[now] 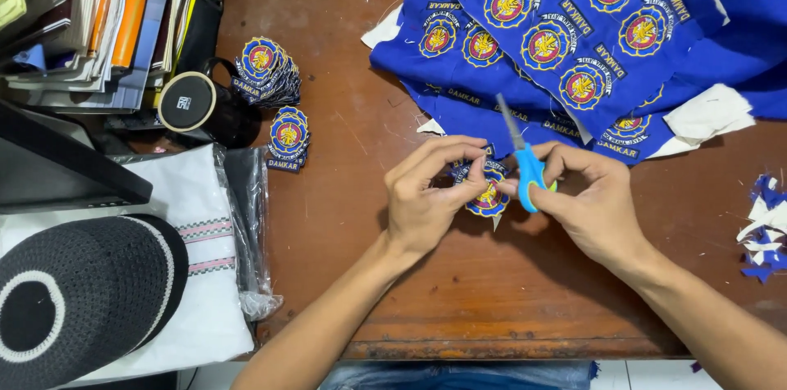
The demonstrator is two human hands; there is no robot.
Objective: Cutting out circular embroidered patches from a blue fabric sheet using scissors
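Trimming in hand, mid-desk toward the front edge: left hand (422, 197) pinches a round blue-and-yellow embroidered patch (487, 196); right hand (592, 200) grips small blue-handled scissors (525, 162), blades apparently closed. Next cut likely requires turning the patch.

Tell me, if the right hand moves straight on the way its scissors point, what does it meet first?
The right hand holds scissors whose blades point up and slightly left, away from the person. Going on that way, they would probably meet the blue cloth with its round badges first, though height above the table is unclear.
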